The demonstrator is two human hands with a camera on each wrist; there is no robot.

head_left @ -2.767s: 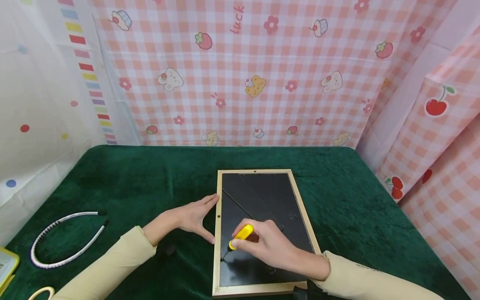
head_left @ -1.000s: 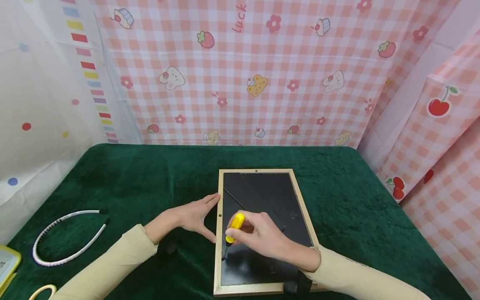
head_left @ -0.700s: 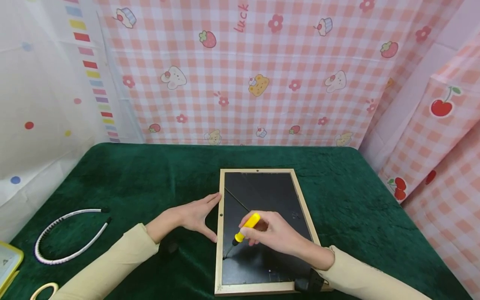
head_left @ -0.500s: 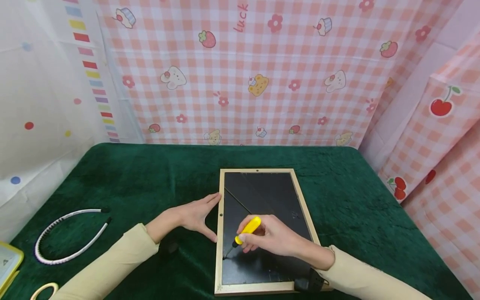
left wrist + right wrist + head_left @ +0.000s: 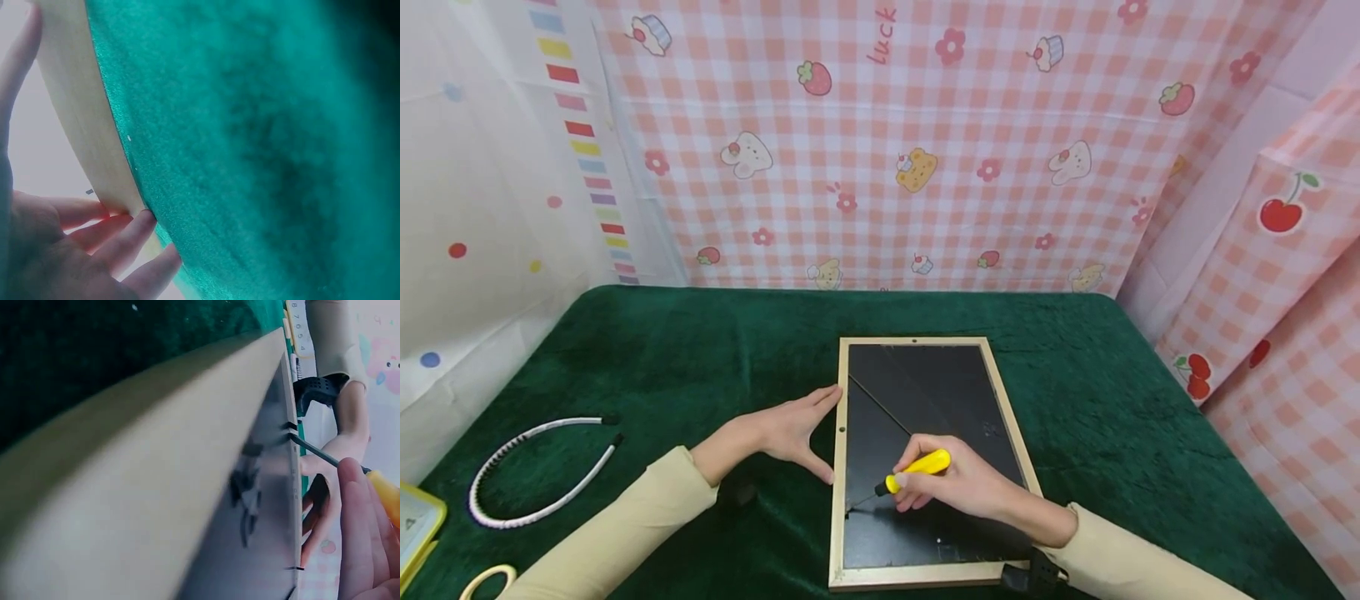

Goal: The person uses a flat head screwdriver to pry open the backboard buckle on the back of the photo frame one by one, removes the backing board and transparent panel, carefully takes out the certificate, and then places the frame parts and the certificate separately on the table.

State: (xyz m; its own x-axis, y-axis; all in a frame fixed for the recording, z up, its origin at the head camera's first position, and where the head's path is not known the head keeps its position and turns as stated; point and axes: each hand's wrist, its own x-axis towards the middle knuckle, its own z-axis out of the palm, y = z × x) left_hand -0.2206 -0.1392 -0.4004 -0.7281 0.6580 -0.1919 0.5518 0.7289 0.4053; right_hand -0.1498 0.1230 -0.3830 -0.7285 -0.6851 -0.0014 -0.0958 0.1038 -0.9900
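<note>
A picture frame with a pale wooden rim (image 5: 837, 542) lies with its black back panel (image 5: 917, 375) facing up. My right hand (image 5: 962, 482) grips a yellow-handled screwdriver (image 5: 934, 461), slanted low over the panel. In the head view, its tip is at a small black tab (image 5: 847, 514) along the rim's left inner edge. The right wrist view shows the shaft (image 5: 315, 451) reaching a dark tab (image 5: 289, 426) at the far rim. My left hand (image 5: 786, 429) is spread, thumb and fingertips against the frame's left side; the left wrist view shows fingertips on the wooden side (image 5: 94, 125).
A white headband (image 5: 512, 521) lies on the green cloth (image 5: 737, 333) to the left. A yellow-edged object (image 5: 422, 525) and a pale yellow loop (image 5: 488, 579) are cut off at the lower left. A thin strip (image 5: 880, 405) runs diagonally on the panel.
The screwdriver handle has swung right and down, from steep to nearly flat, its tip staying by the same tab. My right hand moved right with it. The left hand and frame hold still.
</note>
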